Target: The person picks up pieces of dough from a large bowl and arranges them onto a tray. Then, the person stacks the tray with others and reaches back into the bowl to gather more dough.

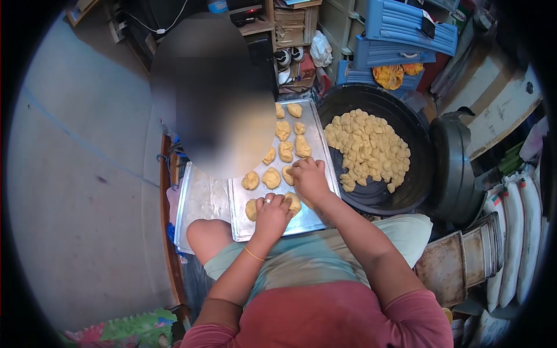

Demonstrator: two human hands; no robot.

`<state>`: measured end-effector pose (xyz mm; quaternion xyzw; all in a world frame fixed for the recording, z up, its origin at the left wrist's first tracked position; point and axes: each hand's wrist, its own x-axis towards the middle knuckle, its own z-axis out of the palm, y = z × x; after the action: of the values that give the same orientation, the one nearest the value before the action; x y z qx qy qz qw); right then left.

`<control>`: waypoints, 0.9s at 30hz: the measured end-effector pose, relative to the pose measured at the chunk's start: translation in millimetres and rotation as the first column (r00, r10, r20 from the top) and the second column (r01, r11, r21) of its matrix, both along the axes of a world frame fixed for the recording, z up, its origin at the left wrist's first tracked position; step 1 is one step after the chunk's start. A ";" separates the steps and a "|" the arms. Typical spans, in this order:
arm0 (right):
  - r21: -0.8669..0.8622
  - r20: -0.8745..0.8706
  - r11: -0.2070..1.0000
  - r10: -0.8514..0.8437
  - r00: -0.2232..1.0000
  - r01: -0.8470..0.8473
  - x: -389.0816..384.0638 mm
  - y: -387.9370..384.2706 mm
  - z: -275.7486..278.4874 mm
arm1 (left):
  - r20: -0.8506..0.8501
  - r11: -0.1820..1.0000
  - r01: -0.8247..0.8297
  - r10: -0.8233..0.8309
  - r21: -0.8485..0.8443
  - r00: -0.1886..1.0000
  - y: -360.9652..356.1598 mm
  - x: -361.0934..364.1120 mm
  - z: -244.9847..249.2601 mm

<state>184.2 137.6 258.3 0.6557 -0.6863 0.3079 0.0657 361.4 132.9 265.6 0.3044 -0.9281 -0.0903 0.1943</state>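
A metal baking tray (318, 136) lies across my lap with rows of pale yellow dough pieces (271, 178) on it. At its near edge my left hand (274, 217), with a ring on one finger, is curled down over dough. One lump (251, 210) shows on its left and another piece (293, 203) at its fingertips. Farther up and to the right, my right hand (311, 178) has its fingers closed against a dough piece (287, 174) near the tray's right side. The palms and the undersides of the fingers are hidden.
Right of the tray stands a large black basin (419, 152) with a heap of cut dough (371, 148). A second tray (200, 200) lies partly under the first. A blurred patch covers the upper left. Stacked trays (444, 269) and white sacks (512, 240) are at right.
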 end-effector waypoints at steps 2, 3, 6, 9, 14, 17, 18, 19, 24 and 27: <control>-0.040 0.043 0.999 0.007 0.999 -0.006 -7.4 5.7 6.0 | 0.028 0.997 0.009 -0.007 -0.075 1.000 2.0 -3.2 1.4; -0.052 0.189 0.994 -0.089 0.978 0.100 -13.3 9.9 9.8 | 0.027 0.997 0.005 -0.003 -0.073 1.000 2.5 -5.5 -0.1; 0.023 0.386 0.987 -0.154 0.909 0.158 -20.4 19.6 0.6 | 0.041 0.994 0.004 0.001 -0.108 0.999 12.7 -10.8 -7.8; 0.130 0.505 0.986 -0.154 0.849 0.101 -22.4 23.5 -1.0 | 0.088 0.979 0.030 -0.012 -0.204 0.996 21.1 -17.4 -5.0; 0.151 0.545 0.977 -0.211 0.811 0.153 -22.8 21.2 -9.1 | 0.002 0.990 -0.022 0.023 -0.141 1.000 24.9 -13.5 -13.6; 0.117 0.245 0.988 -0.125 0.961 0.098 -23.5 17.1 -11.2 | 0.027 0.980 -0.101 0.108 -0.171 0.994 21.3 -12.2 -16.0; 0.110 0.233 0.991 -0.102 0.967 0.078 -23.4 17.6 -9.0 | 0.016 0.980 -0.114 0.118 -0.163 0.993 21.0 -13.3 -11.7; 0.110 0.232 0.991 -0.103 0.967 0.079 -23.4 21.6 -6.2 | 0.015 0.980 -0.114 0.118 -0.164 0.993 21.8 -12.6 -11.8; 0.216 0.403 0.974 -0.030 0.914 -0.063 -0.7 65.9 34.1 | -0.023 0.996 -0.080 0.080 -0.031 0.997 20.6 -5.1 0.8; 0.141 0.354 0.981 0.073 0.932 -0.130 7.3 85.2 6.0 | 0.000 0.994 -0.090 0.090 -0.063 0.996 25.1 9.0 5.5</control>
<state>191.5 222.8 264.2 0.6287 -0.6750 0.3649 -0.1260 370.4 158.0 271.1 0.3398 -0.9161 -0.0516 0.2064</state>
